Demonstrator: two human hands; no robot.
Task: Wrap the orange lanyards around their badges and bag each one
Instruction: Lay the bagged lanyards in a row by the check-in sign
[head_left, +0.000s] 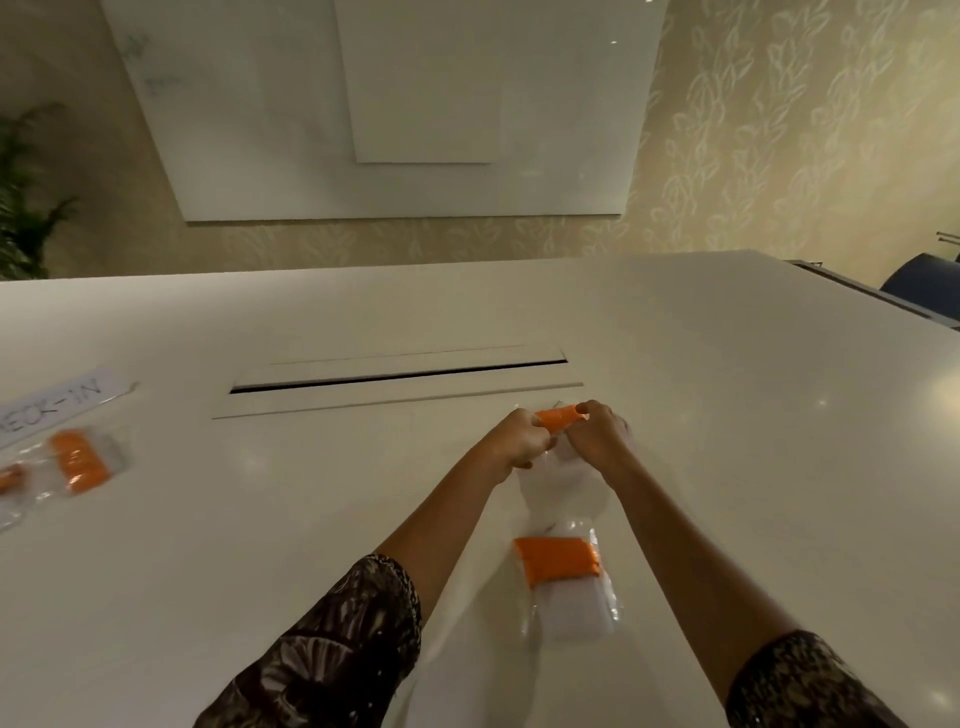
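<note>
Both hands clamp the lanyard bundle (558, 419): left hand (522, 441) at its 9 o'clock end, right hand (597, 434) at 3, long axis 9-to-3. The clear bag (563, 491) lies just toward 6 (mouth hidden).

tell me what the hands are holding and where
An orange lanyard, held between both hands: the left hand grips its left end, the right hand its right end.
</note>
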